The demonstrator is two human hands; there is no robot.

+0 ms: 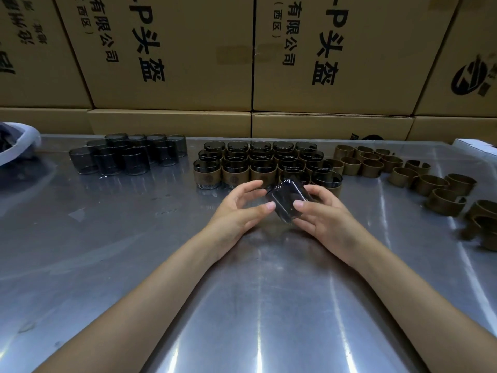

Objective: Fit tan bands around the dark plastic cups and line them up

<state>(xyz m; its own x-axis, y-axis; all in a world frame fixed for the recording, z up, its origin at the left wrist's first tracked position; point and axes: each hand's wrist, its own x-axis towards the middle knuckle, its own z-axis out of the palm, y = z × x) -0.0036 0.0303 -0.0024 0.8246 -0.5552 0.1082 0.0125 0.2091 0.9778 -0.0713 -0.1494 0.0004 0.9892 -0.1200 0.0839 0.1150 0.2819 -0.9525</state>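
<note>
A bare dark plastic cup is tilted on its side above the table centre, with no band on it. My right hand grips it, thumb on the near wall and fingers behind. My left hand touches its left side with thumb tip and loosely spread fingers. Behind my hands, several banded cups stand in rows. Several bare dark cups cluster at the back left. Several loose tan bands lie scattered at the right.
The steel table is shiny, with bare metal in front of my arms. Stacked cardboard boxes form a wall behind it. A grey-white bag sits at the far left edge and a white box corner at the far right.
</note>
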